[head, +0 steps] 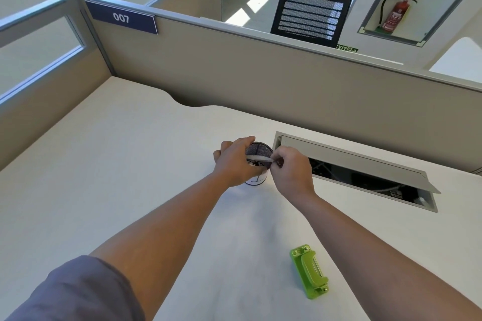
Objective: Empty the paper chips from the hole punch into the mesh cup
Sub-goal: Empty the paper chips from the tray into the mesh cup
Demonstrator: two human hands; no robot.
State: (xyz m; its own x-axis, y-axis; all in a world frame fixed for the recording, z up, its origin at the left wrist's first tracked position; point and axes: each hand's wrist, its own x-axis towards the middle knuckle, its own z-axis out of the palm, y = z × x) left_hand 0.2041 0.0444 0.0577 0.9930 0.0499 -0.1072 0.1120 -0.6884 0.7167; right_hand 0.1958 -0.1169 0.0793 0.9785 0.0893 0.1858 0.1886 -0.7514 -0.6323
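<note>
A dark mesh cup (258, 150) stands on the white desk, with paper chips visible inside it. My left hand (233, 161) wraps around the cup's left side. My right hand (290, 171) pinches a thin pale tray-like piece (258, 158), held flat across the cup's mouth. The green hole punch (309, 270) lies apart on the desk near me, to the right, with no hand touching it.
An open cable hatch (365, 172) with a raised grey lid is set into the desk (130, 164) just right of the cup. Beige partition walls (234, 78) close the desk at the back and left. A black chair stands beyond the partition.
</note>
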